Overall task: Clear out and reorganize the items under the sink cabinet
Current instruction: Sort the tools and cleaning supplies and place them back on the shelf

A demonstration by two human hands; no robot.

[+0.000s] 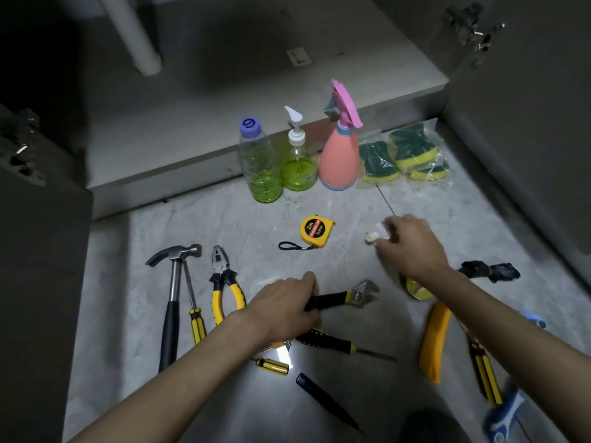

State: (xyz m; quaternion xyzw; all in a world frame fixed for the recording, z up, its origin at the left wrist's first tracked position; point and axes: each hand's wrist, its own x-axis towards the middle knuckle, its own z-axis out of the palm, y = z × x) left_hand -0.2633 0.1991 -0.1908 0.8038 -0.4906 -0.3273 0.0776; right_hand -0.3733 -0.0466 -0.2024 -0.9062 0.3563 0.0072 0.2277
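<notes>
- Wrench [347, 297] lay on the floor [198, 225], its black handle gripped by the left hand [281, 310]
- Right hand [412, 247] pinched a small white object [372, 237], blurred
- Tape measure [316, 231] sat between and beyond both hands
- Hammer [171, 302] and pliers [224, 282] lay left of the left hand
</notes>
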